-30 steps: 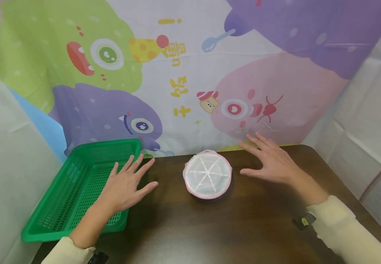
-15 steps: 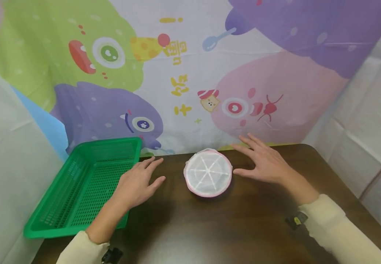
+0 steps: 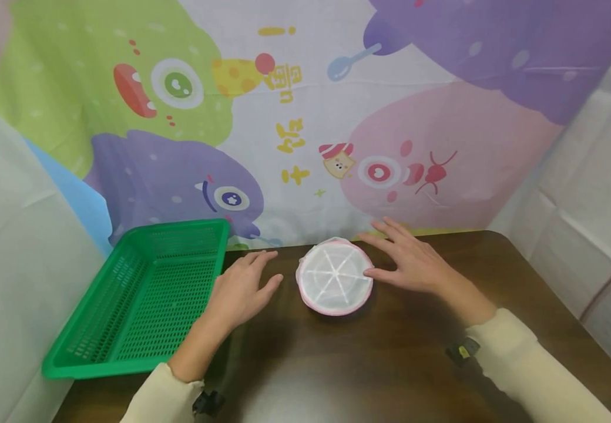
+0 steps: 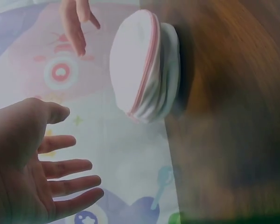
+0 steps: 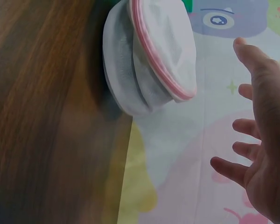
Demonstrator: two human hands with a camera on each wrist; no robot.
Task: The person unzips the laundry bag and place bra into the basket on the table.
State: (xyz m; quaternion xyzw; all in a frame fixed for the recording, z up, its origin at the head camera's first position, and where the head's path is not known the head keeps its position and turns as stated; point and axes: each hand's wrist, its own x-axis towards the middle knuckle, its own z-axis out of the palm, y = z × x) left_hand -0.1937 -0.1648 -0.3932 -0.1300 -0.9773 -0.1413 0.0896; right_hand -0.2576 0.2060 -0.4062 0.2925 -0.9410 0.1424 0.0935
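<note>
A round white mesh laundry bag (image 3: 335, 279) with pink trim stands on the dark wooden table, white strips crossing its top like spokes. Its folded fabric side (image 5: 151, 81) shows in the right wrist view. To its left, my left hand (image 3: 239, 294) hovers with fingers spread and holds nothing. My right hand (image 3: 411, 261) is at the right; its thumb overlaps the bag's edge in the head view. In the right wrist view a gap shows between that hand and the bag. Both palms face inward toward the bag, as the left wrist view shows for the left hand (image 4: 42, 163).
A green plastic basket (image 3: 59, 369) with slotted sides stands at the left of the table (image 3: 337, 376), against the wall side. Behind the table hangs a cartoon-printed cloth (image 3: 295, 205). White sheeting (image 3: 591, 194) closes off the right side.
Both hands have moved inward toward the laundry bag, the left hand rightward away from over the basket, the right hand leftward. The bag stays in place.
</note>
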